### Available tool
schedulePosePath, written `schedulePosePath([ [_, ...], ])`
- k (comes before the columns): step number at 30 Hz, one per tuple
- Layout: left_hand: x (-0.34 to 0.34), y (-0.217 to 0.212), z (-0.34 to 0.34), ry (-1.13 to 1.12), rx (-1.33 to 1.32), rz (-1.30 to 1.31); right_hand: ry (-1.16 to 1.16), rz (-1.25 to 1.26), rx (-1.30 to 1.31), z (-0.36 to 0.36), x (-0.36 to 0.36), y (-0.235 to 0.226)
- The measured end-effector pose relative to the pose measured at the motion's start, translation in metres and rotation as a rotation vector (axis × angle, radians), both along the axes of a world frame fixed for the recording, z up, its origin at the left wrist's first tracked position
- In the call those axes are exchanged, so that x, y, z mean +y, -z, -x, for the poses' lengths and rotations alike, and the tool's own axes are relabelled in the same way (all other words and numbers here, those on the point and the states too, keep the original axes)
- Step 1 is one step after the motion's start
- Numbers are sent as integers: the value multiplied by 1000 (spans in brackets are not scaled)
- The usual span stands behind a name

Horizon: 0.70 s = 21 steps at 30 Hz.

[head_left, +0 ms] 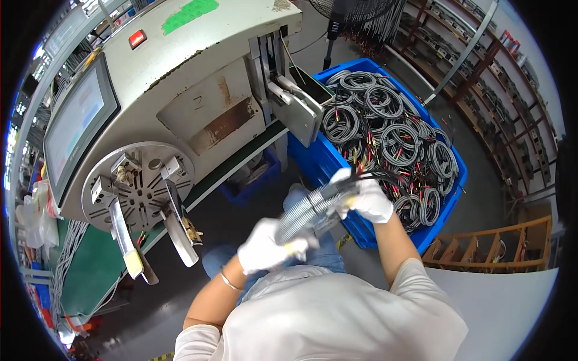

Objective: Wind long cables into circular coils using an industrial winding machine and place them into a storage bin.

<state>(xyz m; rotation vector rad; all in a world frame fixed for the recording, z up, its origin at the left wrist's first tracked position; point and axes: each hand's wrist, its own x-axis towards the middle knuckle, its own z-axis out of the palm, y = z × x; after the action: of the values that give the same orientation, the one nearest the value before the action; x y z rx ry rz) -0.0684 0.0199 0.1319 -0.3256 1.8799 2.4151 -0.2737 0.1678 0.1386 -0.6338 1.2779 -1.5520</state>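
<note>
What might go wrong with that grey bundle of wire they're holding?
The bundle might slip if the left hand or right hand loosens, since both wear gloves. Its dark ends stick out toward the piled coils, so they could snag. And the bin looks heaped, so a coil could perhaps slide off.

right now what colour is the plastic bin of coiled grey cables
Blue plastic bin, seen best in head view.

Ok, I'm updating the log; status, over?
Left fingers, right fingers around gray cable bundle. Bundle's black ends toward blue bin. Nothing visibly blocking.
</note>
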Motion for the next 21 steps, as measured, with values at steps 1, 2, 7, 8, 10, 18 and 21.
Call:
schedulePosePath([
  [1, 11, 9, -2, 61, -76, -112, -17, -17, 0, 1, 0, 12],
  [2, 18, 20, -1, 114, 35, -194, -67, 52, -90, -1, 2, 26],
  [7, 27, 84, 19, -55, 38, -319, 195, -161, -233, 17, 22, 96],
  [8, 24, 96, 14, -126, 68, -211, 325, -181, -333, 31, 30, 107],
  [10, 11, 116, -5, -163, -124, -127, 523, -24, -580, 68, 50, 124],
  [18, -23, 189, -132, -592, -359, -267, 1419, 362, -618, 212, 100, 136],
  [21, -35, 207, -169, -808, -377, -253, 1139, 84, -569, 175, 60, 172],
])
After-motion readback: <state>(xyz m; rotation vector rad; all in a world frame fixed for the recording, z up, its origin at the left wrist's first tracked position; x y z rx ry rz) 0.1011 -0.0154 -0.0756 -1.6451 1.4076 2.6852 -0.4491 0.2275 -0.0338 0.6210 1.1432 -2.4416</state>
